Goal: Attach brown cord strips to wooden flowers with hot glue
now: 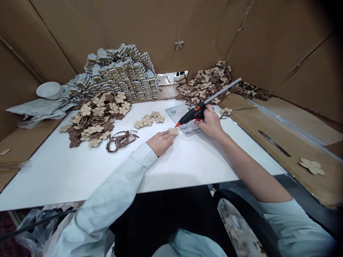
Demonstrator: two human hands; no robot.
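Observation:
On the white board, my left hand [161, 142] has its fingertips closed on the edge of a cream flower piece [173, 131]. My right hand [211, 123] is wrapped round the grip of a black and orange glue gun [193, 113]. Its orange nozzle points down at the flower, at or just above the petals; contact cannot be made out. A long pale glue stick [223, 90] juts from the gun's back. Beneath the gun lies a printed sheet [174, 113]. Several cream flowers [147, 120] sit in a row beyond my left hand.
Brown and cream flowers [93, 117] are heaped at left, beside coiled brown cords [121, 141]. Stacked pieces [120, 76] and a white bowl [49, 90] stand behind. Corded flowers [209, 82] pile up at back right. A dark blade-like tool [274, 143] lies on cardboard at right.

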